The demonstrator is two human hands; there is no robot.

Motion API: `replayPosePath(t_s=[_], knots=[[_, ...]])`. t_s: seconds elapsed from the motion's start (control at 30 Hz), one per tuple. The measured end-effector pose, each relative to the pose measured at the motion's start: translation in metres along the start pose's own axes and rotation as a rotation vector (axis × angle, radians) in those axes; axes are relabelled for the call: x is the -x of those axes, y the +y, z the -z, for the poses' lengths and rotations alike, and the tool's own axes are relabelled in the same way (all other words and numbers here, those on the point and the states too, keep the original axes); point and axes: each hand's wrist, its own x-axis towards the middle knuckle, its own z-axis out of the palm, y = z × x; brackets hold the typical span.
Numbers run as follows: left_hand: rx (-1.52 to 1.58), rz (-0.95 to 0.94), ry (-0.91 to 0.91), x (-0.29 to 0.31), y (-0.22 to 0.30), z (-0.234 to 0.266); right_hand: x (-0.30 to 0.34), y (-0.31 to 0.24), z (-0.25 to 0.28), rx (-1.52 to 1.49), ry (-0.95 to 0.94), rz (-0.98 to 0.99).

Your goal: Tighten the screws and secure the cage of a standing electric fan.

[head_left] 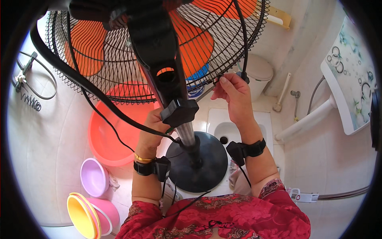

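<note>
A large black floor fan with orange blades [195, 42] stands before me, its round wire guard [119, 75] filling the upper part of the view. Beside the fan's metal pole [185, 132], just under a black knob [180, 113], my left hand [152, 126] is closed around the pole; its fingers are partly hidden behind it. My right hand [234, 93] pinches the lower right rim of the guard between thumb and fingers. A black cable [243, 47] hangs down close to that hand. The fan's round black base [199, 175] rests on the floor.
Behind the pole lies a large red basin [103, 135]. A purple basin [94, 177] and pink and yellow buckets [85, 215] stand at left. A squat toilet [238, 123] is set in the floor, with a lidded bin [256, 71] beyond. A patterned white sink [352, 79] juts out at right.
</note>
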Motion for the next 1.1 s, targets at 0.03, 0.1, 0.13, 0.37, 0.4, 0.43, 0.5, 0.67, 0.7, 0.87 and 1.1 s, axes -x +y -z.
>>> replayPosePath(t_s=[0.03, 0.1, 0.13, 0.37, 0.4, 0.43, 0.5, 0.67, 0.7, 0.87, 1.1], knots=[[-0.056, -0.023, 0.024, 0.001, 0.002, -0.002, -0.001, 0.0, 0.0, 0.003, -0.002, -0.004], [-0.106, -0.046, 0.051, 0.002, 0.006, -0.001, 0.0, 0.002, 0.002, 0.017, -0.026, -0.031], [-0.158, -0.029, 0.025, 0.003, 0.01, 0.001, 0.0, 0.001, 0.003, 0.028, -0.046, -0.054], [-0.085, -0.036, -0.01, 0.005, 0.014, -0.001, 0.0, 0.003, 0.0, 0.047, -0.008, -0.043], [-0.086, -0.036, -0.011, 0.005, 0.013, -0.001, 0.0, 0.003, -0.001, 0.05, 0.002, -0.042], [-0.097, -0.018, -0.006, 0.005, 0.012, -0.001, 0.0, 0.004, -0.001, 0.055, 0.013, -0.041], [-0.11, -0.001, -0.006, 0.004, 0.009, 0.002, 0.0, 0.004, -0.003, 0.046, 0.017, -0.037], [-0.061, -0.049, -0.038, 0.001, 0.004, 0.005, 0.001, 0.004, -0.004, 0.04, 0.017, -0.03], [-0.062, -0.049, -0.041, 0.001, 0.005, 0.004, 0.0, 0.005, -0.004, 0.045, 0.017, -0.02], [-0.048, -0.046, 0.003, 0.004, 0.01, 0.001, 0.0, 0.005, -0.003, 0.067, -0.001, 0.003], [-0.081, -0.063, -0.004, 0.001, 0.009, 0.004, 0.0, 0.005, -0.003, 0.111, 0.003, -0.015]])
